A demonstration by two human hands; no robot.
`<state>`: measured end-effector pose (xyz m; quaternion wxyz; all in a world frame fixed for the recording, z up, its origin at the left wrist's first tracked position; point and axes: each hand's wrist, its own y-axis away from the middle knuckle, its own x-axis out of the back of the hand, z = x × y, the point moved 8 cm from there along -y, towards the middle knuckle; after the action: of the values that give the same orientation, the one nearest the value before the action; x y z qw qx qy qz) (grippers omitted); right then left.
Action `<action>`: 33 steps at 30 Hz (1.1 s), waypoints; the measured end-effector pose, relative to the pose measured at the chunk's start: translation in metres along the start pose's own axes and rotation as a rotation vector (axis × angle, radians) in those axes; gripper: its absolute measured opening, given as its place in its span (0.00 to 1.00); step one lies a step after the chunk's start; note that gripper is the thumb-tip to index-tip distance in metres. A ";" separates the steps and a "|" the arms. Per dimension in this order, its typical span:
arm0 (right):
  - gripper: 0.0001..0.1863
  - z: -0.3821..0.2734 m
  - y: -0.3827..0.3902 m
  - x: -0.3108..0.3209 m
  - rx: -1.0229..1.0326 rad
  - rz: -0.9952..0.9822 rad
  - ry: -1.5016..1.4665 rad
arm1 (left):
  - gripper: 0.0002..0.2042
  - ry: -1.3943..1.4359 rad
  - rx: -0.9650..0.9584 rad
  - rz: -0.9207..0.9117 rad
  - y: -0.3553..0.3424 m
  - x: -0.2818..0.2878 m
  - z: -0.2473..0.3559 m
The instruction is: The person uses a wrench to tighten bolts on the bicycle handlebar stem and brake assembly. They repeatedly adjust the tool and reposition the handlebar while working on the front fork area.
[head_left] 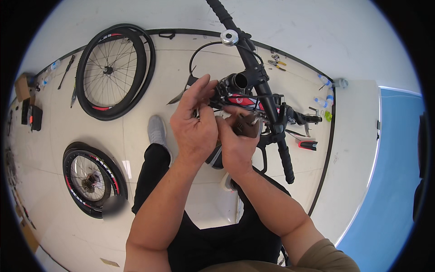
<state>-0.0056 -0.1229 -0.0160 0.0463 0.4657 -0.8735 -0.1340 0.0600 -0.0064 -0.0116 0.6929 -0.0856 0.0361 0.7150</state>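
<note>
A black bicycle handlebar [267, 97] with a silver bell [229, 37] runs from the top centre down to a grip at the right. The black stem [239, 81] and a red-and-black frame tube [242, 102] sit just behind my hands. My left hand [195, 122] is raised beside the stem, its fingers pinching a small part near the frame. My right hand [235, 143] is closed on a dark adjustable wrench [248, 126] held against the frame close to the handlebar.
Two bicycle wheels lie on the pale floor at left, a large one [115, 72] and a smaller one with a cassette [93, 179]. Tools [277, 62] and small bottles [322, 97] are scattered along the black mat edge. My legs and grey shoe [157, 129] are below.
</note>
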 end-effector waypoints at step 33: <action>0.06 -0.006 -0.017 -0.009 0.269 0.150 0.064 | 0.24 0.117 0.122 -0.077 -0.006 -0.001 -0.006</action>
<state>0.0143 -0.1254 -0.0146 0.0213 0.4051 -0.9140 0.0032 0.0665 -0.0085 -0.0173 0.7204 -0.0862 0.1167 0.6783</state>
